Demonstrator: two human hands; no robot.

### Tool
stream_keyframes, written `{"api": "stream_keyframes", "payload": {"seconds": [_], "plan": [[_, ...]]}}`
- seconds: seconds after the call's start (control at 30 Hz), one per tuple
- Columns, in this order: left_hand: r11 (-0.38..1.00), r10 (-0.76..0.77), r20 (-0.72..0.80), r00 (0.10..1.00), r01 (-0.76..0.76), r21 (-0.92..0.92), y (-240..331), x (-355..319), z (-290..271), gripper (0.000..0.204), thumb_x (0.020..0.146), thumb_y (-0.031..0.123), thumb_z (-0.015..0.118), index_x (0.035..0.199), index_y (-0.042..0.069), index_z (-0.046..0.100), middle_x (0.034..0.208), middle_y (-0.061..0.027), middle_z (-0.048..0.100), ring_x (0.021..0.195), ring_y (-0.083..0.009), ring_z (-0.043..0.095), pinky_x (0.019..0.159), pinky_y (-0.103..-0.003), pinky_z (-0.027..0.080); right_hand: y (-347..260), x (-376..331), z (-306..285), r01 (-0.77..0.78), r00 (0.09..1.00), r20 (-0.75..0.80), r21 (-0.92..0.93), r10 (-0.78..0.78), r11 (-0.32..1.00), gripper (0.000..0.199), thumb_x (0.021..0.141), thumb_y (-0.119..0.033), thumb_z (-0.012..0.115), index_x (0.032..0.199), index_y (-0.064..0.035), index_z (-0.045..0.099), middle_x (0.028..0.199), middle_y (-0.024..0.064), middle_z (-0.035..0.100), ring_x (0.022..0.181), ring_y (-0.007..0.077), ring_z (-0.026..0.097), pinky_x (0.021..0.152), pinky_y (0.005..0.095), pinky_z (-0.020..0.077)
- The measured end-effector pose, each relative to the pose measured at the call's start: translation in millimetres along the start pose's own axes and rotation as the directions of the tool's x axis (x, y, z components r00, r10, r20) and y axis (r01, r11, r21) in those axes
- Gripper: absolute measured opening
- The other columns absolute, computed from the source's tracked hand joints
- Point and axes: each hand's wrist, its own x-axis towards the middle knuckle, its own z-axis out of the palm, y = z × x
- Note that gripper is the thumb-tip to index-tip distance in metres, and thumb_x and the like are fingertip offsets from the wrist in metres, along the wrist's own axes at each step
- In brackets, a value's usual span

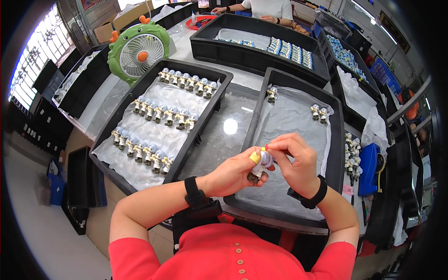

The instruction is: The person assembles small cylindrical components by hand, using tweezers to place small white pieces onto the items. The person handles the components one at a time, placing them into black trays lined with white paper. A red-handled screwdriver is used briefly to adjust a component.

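Note:
My left hand (228, 175) is closed around a small figurine (266, 161) with a pale lilac head, white body and dark feet. Something yellow covers its thumb tip. From the other side, my right hand (298, 164) pinches at the top of the figurine's head; a bit of red and yellow shows at those fingertips, and what they hold is too small to make out. Both hands are above the near left edge of a black tray (337, 135) lined with white sheeting, where one figurine (272, 94) and a pair of figurines (319, 113) stand.
Left of it, another black tray (224, 84) holds three rows of similar figurines. A green fan (139, 50) stands behind. Further trays, one with blue-and-white pieces (289, 50), lie at the back near a co-worker (268, 9). More figurines (352, 156) and a blue tape dispenser (369, 169) are at right.

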Motion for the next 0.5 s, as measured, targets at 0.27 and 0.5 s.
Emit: {"api": "stream_keyframes", "payload": {"seconds": [0.27,0.5], "plan": [[1.0,0.005,0.006,1.0,-0.005,0.003,-0.5,1.5,-0.3,0.04,0.099,0.038,0.038,0.13,0.012,0.038,0.114,-0.0067,0.048,0.09,-0.0173,0.049,0.082,-0.033,0.041,-1.4,-2.7,2.5,-0.099,0.994,0.05,0.068,0.096,0.993,0.009,0.077,0.005,0.067,0.083,-0.0018,0.065,0.086,0.008,0.063,0.07,0.0162,0.063,0.058,0.0252,0.0511],[1.0,0.004,-0.014,1.0,-0.004,0.002,1.7,-1.3,4.2,0.033,0.102,0.034,0.033,0.126,0.012,0.04,0.11,-0.0062,0.049,0.086,-0.014,0.047,0.08,-0.03,0.042,-5.3,-1.7,-9.2,-0.032,0.999,0.036,0.021,0.031,0.999,0.01,0.079,0.004,0.067,0.086,-0.0016,0.062,0.084,0.0079,0.063,0.072,0.0147,0.063,0.061,0.025,0.0527]]}}
